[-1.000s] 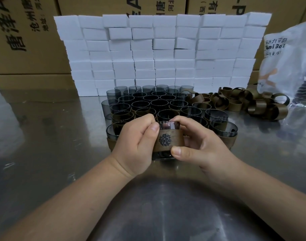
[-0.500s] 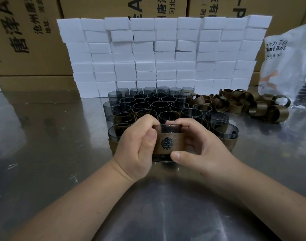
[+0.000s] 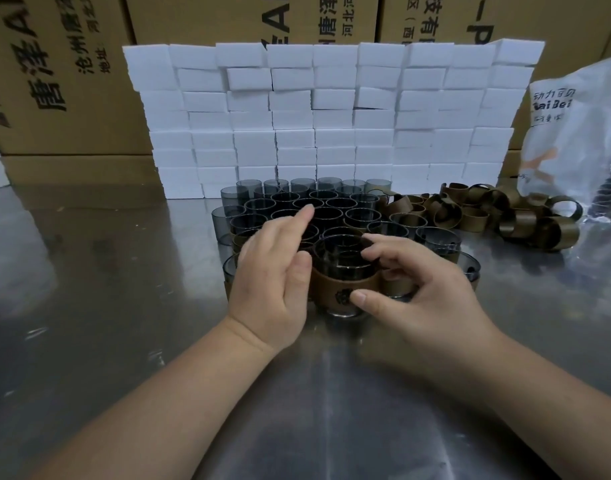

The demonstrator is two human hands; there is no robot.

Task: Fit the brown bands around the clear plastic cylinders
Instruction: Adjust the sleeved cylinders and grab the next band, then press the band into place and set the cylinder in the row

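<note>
A smoky clear plastic cylinder (image 3: 338, 259) stands on the steel table in front of me, with a brown band (image 3: 332, 288) bearing a dark round emblem wrapped around its lower half. My right hand (image 3: 425, 289) grips it, thumb on the band's front and fingers curled over the rim and right side. My left hand (image 3: 273, 271) is beside it on the left, fingers spread and lifted, thumb near the cylinder's wall. Behind stands a cluster of cylinders (image 3: 332, 206), a few of the front ones banded. Loose brown bands (image 3: 487, 213) lie in a pile at the right.
A wall of stacked white foam blocks (image 3: 332, 116) rises behind the cylinders, with cardboard boxes (image 3: 54, 81) behind it. A printed plastic bag (image 3: 574, 140) lies at the far right. The shiny metal table (image 3: 106, 289) stretches to the left and toward me.
The banded cylinder has gone down from held in both hands to the table. My left hand has let go and opened its fingers; my right hand still holds it.
</note>
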